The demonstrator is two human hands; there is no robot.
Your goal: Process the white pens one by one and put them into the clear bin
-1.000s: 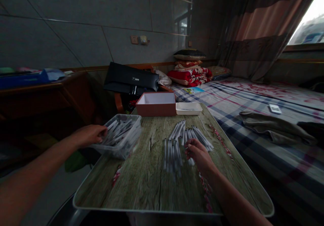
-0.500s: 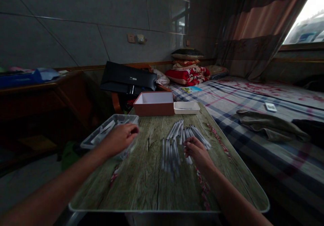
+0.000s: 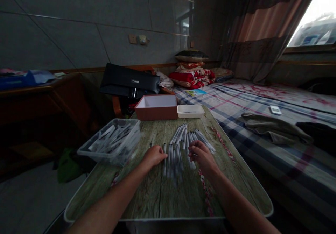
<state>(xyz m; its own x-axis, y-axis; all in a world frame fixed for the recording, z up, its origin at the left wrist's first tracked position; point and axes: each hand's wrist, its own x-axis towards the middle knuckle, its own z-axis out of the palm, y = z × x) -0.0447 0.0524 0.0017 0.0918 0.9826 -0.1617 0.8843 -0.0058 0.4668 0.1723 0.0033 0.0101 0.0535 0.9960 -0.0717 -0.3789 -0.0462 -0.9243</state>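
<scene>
On the wood-grain table (image 3: pixel 157 195) lie several thin white pen-like sticks (image 3: pixel 181 146), some in a row, some fanned out. My left hand (image 3: pixel 154 156) is curled at the left end of the row, its fingertips pinched on a stick there. My right hand (image 3: pixel 201 154) rests on the fanned sticks with fingers bent; what it holds is hidden. A clear plastic bin (image 3: pixel 114 145) holding more of the sticks sits at the table's left edge.
A red-brown open box (image 3: pixel 156 108) and a small white tray (image 3: pixel 190 111) stand at the table's far end. A bed with a plaid cover (image 3: pixel 249 111) runs along the right. A dark wooden desk (image 3: pixel 39 97) is on the left.
My left hand left the plastic bin and moved right across the table to the row of sticks. The right hand stayed on the sticks. The view shifted slightly.
</scene>
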